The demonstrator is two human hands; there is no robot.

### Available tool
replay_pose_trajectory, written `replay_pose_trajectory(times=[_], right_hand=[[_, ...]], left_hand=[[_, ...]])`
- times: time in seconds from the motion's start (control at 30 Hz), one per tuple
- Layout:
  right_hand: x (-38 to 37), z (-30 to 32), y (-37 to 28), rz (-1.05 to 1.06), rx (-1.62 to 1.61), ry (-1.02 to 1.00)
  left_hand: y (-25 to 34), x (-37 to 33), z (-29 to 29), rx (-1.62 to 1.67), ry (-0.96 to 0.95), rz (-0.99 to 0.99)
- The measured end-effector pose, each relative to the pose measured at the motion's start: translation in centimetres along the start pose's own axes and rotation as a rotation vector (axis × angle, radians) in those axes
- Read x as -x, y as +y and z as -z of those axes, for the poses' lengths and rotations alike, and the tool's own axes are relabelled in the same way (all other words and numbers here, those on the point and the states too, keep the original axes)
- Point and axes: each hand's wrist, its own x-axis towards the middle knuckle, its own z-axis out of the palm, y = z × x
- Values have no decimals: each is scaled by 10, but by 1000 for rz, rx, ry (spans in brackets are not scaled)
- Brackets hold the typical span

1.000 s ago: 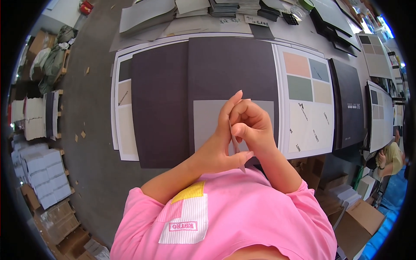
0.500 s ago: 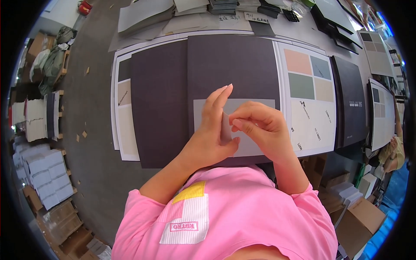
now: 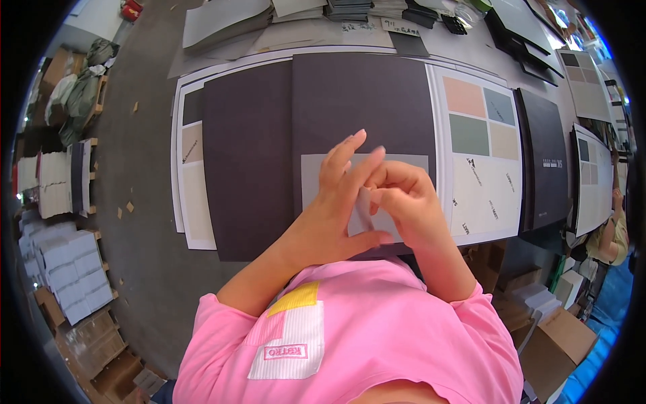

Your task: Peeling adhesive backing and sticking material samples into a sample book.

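Observation:
My left hand (image 3: 328, 212) is held on edge with its fingers stretched out and its thumb apart. Facing it, my right hand (image 3: 408, 200) has thumb and forefinger pinched on the edge of a small thin grey piece (image 3: 363, 206). That piece stands between the two hands, close to the left palm; whether it touches the palm I cannot tell. Below both hands, a light grey rectangular sheet (image 3: 313, 176) lies on a large dark board (image 3: 363, 101), partly covered by my hands. Another dark board (image 3: 249, 155) lies alongside on the left.
Sample sheets with colour patches (image 3: 469, 138) extend from under the boards. A black binder (image 3: 544, 161) lies to the right. Paper stacks (image 3: 225, 23) line the table's far side. Wrapped stacks on pallets (image 3: 70, 269) stand at left; a cardboard box (image 3: 558, 343) is lower right. Another person's arm (image 3: 609, 236) shows far right.
My left fingers and thumb have shifted right toward my right hand and spread apart. The right hand still pinches the grey piece, now a little further right.

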Motion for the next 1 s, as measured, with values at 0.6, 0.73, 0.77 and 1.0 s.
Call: replay_pose_trajectory(times=[0.6, 0.73, 0.77, 1.0], right_hand=[[-32, 111, 1, 360, -294, 489], [-52, 75, 21, 255, -175, -29], [-58, 60, 27, 246, -271, -92], [-59, 41, 27, 380, -282, -117]], left_hand=[[-30, -9, 34, 253, 764, 0], [-40, -18, 42, 514, 473, 15], [-46, -20, 41, 600, 411, 12], [-45, -19, 37, 694, 408, 153]])
